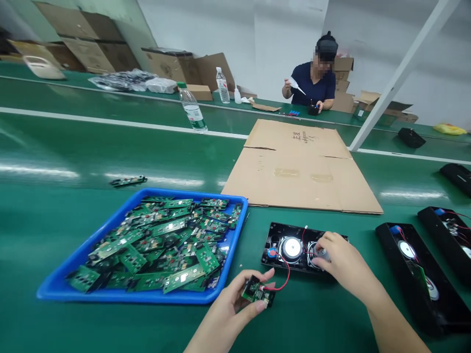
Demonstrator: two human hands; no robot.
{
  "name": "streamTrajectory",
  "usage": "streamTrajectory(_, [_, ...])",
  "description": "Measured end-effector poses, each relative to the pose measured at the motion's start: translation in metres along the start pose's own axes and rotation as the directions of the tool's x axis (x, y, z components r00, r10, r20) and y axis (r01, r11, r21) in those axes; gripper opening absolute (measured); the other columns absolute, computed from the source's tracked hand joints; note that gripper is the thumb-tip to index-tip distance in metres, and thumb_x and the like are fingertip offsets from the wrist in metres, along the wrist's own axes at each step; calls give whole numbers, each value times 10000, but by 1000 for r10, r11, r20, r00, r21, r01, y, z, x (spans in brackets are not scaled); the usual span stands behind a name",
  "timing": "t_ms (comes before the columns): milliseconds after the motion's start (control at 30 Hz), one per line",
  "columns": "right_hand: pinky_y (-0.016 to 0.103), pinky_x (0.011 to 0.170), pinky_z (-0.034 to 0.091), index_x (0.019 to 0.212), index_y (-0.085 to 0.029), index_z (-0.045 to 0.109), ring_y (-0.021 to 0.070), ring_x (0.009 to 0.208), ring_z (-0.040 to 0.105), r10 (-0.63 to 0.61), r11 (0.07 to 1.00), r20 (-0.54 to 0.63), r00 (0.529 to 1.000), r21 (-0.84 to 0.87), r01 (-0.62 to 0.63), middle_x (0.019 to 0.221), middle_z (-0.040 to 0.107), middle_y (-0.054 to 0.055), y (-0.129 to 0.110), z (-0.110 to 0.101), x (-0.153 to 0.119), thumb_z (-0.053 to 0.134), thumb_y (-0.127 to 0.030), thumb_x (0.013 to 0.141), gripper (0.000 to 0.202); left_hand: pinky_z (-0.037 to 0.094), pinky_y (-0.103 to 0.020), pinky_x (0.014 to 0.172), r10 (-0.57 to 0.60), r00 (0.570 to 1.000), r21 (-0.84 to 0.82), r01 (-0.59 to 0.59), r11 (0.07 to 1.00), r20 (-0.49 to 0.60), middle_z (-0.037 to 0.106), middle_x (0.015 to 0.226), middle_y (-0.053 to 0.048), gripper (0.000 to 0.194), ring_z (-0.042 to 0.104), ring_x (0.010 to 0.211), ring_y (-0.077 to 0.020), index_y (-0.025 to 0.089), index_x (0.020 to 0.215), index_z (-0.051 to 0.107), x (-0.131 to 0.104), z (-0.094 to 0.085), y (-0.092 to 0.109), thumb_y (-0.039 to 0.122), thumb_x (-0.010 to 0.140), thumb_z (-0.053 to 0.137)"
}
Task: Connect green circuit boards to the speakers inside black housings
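A small green circuit board (253,290) is pinched between the thumb and fingers of my left hand (239,299). A red wire (288,279) runs from this board to an open black speaker housing (270,242) lying on the table. Two round speakers sit in the housing; the left speaker (292,249) shows fully, beside a blue-and-red part (272,252). My right hand (336,255) is closed over the right speaker (312,250), covering much of it. Whether its fingers grip the speaker or a wire there is hidden.
Left of the housing stands a blue tray (235,255) heaped with circuit boards. Flattened cardboard (301,162) lies ahead. More black housings (408,274) lie at right. A loose board (128,181) and a bottle (193,113) are farther left. Across the bench a person (312,81) holds a white squeeze bottle.
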State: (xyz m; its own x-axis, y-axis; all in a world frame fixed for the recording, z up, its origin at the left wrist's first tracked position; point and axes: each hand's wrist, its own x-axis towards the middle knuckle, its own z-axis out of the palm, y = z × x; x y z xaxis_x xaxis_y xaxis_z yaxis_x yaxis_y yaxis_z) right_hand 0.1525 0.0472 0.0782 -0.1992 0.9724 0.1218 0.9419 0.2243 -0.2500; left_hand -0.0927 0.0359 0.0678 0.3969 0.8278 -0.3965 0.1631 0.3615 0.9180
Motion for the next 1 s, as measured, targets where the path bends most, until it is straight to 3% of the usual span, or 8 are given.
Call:
streamTrajectory(167, [263,527,432,668,-186,531,182,684,574,57,995,37,998,-87,-53,720,595,25,-1,11,-4,573,-32,733,172,402,-419,905,24,999,187,-29,982,27,610,1193,-54,294,555,1023,-270,259,1029,532,7,21,5,399,772,562])
streamTrajectory(300, [272,563,456,763,-192,590,173,669,601,147,973,68,987,168,-157,738,640,16,-4,3,-4,514,-103,823,132,485,-315,754,95,994,2,-95,995,49,649,970,-29,277,606,833,-205,237,977,515,19,35,9,409,767,572])
streamTrajectory(400, [268,642,478,801,-199,628,170,745,628,166,897,-42,985,422,-134,811,677,24,0,1,-5,503,-142,832,141,494,-289,733,158,987,-7,-158,987,-22,648,924,-21,248,609,846,-195,228,972,516,28,43,10,366,773,566])
streamTrajectory(533, [253,628,484,752,-203,641,168,738,632,308,682,-109,945,718,-139,797,689,29,-3,10,-3,543,-236,793,111,503,-308,701,208,969,118,-192,974,-137,675,898,-36,281,633,875,-223,217,1046,501,39,49,11,358,803,504])
streamTrajectory(667, [237,551,467,781,-197,589,148,597,605,445,320,120,888,904,-283,658,667,-1,-11,21,1,675,-283,661,171,510,-301,632,251,949,220,-209,953,-188,701,861,-29,292,662,818,-227,224,1063,495,44,49,13,364,806,493])
streamTrajectory(767, [227,521,448,685,-183,582,131,542,572,438,191,221,871,924,-331,572,622,-19,-12,26,2,739,-282,580,213,534,-300,646,247,949,194,-209,959,-197,709,905,-31,283,682,782,-211,228,1054,497,44,49,15,361,804,496])
streamTrajectory(867, [247,588,470,702,-180,657,142,619,590,404,190,208,891,934,-304,651,650,4,-10,28,1,741,-298,592,181,556,-319,722,229,954,134,-205,970,-195,716,923,-41,303,695,801,-207,221,1068,489,44,49,16,366,802,500])
streamTrajectory(1000, [299,704,474,758,-221,724,172,768,588,268,345,110,957,917,-202,761,668,28,-5,25,-2,665,-280,692,106,569,-360,775,217,963,99,-203,974,-162,720,918,-50,329,697,830,-221,202,1069,489,44,48,20,377,791,500])
